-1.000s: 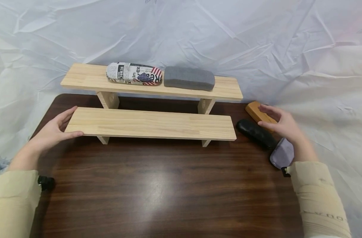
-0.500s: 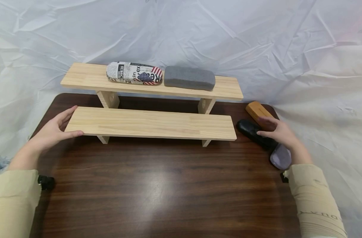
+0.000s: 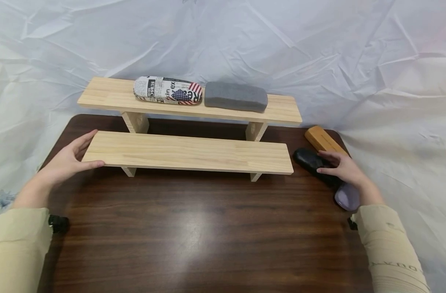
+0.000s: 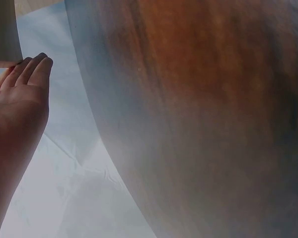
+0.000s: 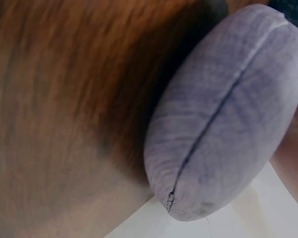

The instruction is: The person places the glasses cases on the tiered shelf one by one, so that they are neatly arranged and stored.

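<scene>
My left hand [image 3: 67, 160] holds the left end of the lower wooden shelf [image 3: 193, 152], thumb along its front edge and fingers at its back edge. In the left wrist view, the fingers [image 4: 38, 72] reach that board. On the right, my right hand [image 3: 345, 169] hovers over a black glasses case [image 3: 308, 160], thumb and fingers spread across it. Beside it lie a tan-orange case [image 3: 323, 139] and a purple-grey case [image 3: 347, 197], partly under the wrist. The right wrist view is filled by the purple-grey case [image 5: 223, 119] with its dark seam; that hand is mostly hidden there.
On the upper wooden shelf [image 3: 281, 108] sit a newspaper-and-flag print glasses case [image 3: 168, 90] and a grey case [image 3: 235, 97]. Everything stands on a dark brown wooden table [image 3: 193, 236]. White crinkled sheeting [image 3: 223, 36] hangs behind and at both sides.
My right hand has come down and slightly toward me, from near the tan-orange case to over the black case. The left hand stays on the shelf end.
</scene>
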A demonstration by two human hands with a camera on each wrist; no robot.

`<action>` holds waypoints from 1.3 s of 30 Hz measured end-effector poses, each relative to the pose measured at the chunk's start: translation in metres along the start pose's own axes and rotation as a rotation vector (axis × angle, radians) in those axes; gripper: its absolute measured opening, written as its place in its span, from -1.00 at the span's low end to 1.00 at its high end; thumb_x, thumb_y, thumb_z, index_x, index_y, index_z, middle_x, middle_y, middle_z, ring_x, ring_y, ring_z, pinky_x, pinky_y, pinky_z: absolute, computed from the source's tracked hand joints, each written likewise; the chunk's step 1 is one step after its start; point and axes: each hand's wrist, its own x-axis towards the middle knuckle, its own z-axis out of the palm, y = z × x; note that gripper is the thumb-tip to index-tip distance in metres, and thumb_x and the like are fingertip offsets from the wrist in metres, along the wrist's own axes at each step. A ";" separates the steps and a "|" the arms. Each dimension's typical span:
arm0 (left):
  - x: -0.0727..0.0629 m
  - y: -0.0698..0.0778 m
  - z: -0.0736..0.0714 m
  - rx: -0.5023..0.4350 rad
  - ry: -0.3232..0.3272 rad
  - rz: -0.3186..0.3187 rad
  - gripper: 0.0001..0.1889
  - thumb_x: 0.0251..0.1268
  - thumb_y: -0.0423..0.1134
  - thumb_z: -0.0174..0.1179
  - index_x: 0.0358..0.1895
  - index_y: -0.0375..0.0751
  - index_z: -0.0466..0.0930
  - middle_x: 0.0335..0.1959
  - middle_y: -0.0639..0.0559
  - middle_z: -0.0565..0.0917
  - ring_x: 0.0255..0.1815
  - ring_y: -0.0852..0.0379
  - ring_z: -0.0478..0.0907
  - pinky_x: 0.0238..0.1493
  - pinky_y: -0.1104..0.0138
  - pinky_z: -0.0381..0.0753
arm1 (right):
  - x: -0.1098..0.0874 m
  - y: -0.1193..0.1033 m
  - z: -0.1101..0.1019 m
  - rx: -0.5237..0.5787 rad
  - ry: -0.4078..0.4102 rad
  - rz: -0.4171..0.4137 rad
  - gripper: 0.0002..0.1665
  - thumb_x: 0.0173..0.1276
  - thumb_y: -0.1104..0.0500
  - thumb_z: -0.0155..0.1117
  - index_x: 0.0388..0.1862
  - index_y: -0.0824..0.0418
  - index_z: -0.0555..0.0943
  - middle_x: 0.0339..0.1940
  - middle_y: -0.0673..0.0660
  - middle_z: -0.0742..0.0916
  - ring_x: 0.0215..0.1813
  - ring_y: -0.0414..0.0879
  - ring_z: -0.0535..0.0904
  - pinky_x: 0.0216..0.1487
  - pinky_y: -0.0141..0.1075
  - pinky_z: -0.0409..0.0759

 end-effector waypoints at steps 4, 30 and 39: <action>0.000 0.000 0.000 0.005 0.004 0.001 0.14 0.43 -0.28 0.42 0.78 0.02 -0.31 0.78 -0.28 -0.14 0.58 0.45 0.09 0.04 0.83 0.23 | -0.001 0.000 0.001 -0.023 -0.016 0.018 -0.02 0.46 0.05 0.50 0.68 0.34 0.25 0.60 0.56 0.37 0.55 0.50 0.31 0.43 0.34 0.35; 0.001 0.002 0.002 -0.003 0.004 0.003 0.15 0.43 -0.29 0.42 0.78 0.02 -0.32 0.78 -0.30 -0.14 0.62 0.35 0.08 0.05 0.83 0.23 | -0.008 -0.014 -0.008 -0.063 0.023 0.016 -0.05 0.43 -0.02 0.52 0.65 0.28 0.35 0.55 0.55 0.44 0.48 0.41 0.41 0.29 0.09 0.45; 0.001 -0.001 0.000 0.007 0.009 0.004 0.14 0.43 -0.29 0.42 0.78 0.02 -0.31 0.79 -0.22 -0.19 0.60 0.41 0.08 0.05 0.84 0.24 | -0.008 -0.036 -0.027 -0.125 0.051 -0.041 -0.06 0.41 -0.01 0.54 0.65 0.24 0.36 0.49 0.52 0.51 0.37 0.40 0.51 0.10 -0.10 0.52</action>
